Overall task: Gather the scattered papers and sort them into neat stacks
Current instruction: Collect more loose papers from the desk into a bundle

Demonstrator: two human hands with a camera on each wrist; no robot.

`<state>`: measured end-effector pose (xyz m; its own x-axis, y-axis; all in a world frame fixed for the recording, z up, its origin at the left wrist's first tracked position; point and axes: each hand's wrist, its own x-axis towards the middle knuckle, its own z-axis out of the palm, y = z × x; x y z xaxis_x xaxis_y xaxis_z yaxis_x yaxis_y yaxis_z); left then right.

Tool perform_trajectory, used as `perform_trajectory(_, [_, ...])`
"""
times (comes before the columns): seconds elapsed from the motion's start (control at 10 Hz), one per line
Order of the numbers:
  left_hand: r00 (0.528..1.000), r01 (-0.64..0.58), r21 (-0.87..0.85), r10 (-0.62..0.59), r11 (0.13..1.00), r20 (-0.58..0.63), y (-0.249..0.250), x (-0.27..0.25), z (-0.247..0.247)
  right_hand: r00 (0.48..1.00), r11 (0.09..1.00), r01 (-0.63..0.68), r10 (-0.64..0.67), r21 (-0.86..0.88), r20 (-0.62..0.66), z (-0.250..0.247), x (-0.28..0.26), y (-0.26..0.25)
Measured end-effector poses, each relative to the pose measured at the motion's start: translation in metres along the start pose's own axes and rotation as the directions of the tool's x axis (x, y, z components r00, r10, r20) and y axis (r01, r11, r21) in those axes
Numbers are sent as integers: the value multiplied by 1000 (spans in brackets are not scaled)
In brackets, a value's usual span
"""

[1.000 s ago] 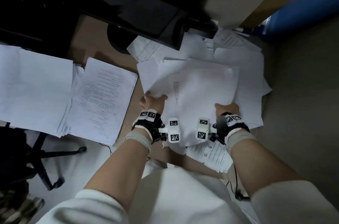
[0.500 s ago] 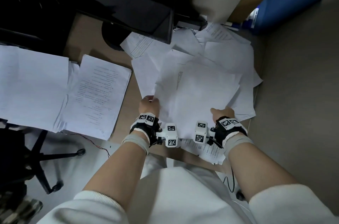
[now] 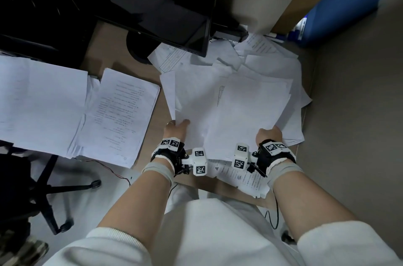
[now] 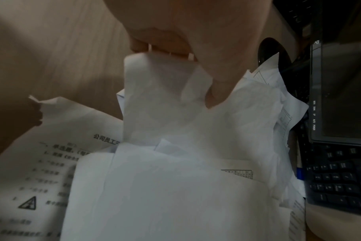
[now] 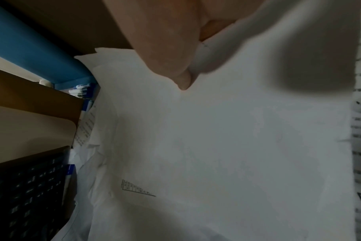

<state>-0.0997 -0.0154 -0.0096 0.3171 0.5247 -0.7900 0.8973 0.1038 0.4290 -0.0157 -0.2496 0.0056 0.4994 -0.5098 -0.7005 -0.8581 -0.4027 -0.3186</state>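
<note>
Head view: sorting partly done, judging by two flatter stacks lying at far left on the desk, while a loose heap of papers is sprawling at right, below the monitor; most squaring-up seemingly remaining. Left hand pinching the heap's near-left corner, thumb on top; right hand gripping the near-right edge, fingers tucked under and hidden.

Left wrist view: fingertips curling beneath a lifted bundle, thumb pressing down on top; printed sheet lying underneath at left; keyboard showing at right.

Right wrist view: thumb clamping on the top sheet, fingers below, paper bending between them.
</note>
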Motion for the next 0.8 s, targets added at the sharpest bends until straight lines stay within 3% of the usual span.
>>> perform_trajectory(0.1, [1000, -5, 15, 6, 1000, -29, -4, 6, -1, 1000, 999, -14, 13, 32, 17, -9, -15, -5])
perform_trajectory(0.2, [991, 14, 41, -9, 999, -136, -2, 10, -7, 999, 1000, 19, -19, -9, -33, -16, -26, -16])
perform_trajectory(0.3, [988, 32, 87, -18, 996, -155, 3, 13, -10, 980, 856, 171, -201, -488, -8, -36, -47, -25])
perform_trajectory(0.4, [989, 14, 101, 1, 995, -149, 10, 13, -9, 977, 838, 122, -194, -532, -83, -39, -40, -29])
perform_trajectory(0.5, [984, -9, 59, 19, 998, -176, 18, 8, -7, 957, 803, 201, -283, -561, -62, -44, -32, -29])
perform_trajectory(0.6, [975, 10, 25, -4, 1000, -223, 25, -1, 1, 967, 853, 170, -241, -494, -82, -46, -27, -36])
perform_trajectory(0.7, [943, -106, 137, 143, 985, -301, 30, -8, 10, 996, 996, 82, -81, 22, -49, -40, -17, -31])
perform_trajectory(0.8, [952, -306, -43, 306, 951, 10, 38, -14, 13, 996, 995, 85, -83, 51, -39, -22, -1, -16])
